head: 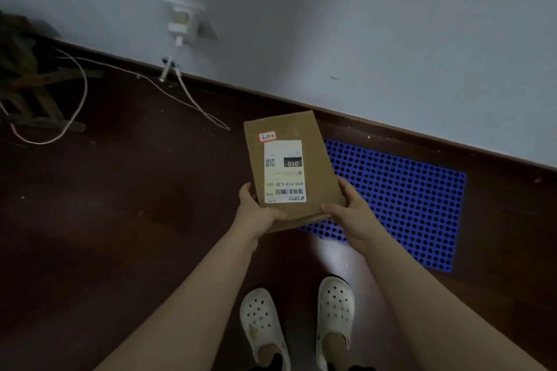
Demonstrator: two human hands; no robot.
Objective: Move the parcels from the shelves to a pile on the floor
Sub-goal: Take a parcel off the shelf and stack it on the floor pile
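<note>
A flat brown cardboard parcel (pixel 304 141) with a white shipping label and a small red-edged sticker is held out in front of me, above the dark floor. My left hand (pixel 256 214) grips its near left corner, thumb on top. My right hand (pixel 346 209) grips its near right corner, thumb on top too. The parcel's far end points toward the wall. No shelves and no pile of parcels are in view.
A blue perforated mat (pixel 401 199) lies on the dark wooden floor (pixel 135 205) by the white wall (pixel 361 39), partly under the parcel. A white cable (pixel 81 99) trails from a wall socket (pixel 180 22). A dark wooden rack (pixel 27 84) stands at left. My white clogs (pixel 336 310) are below.
</note>
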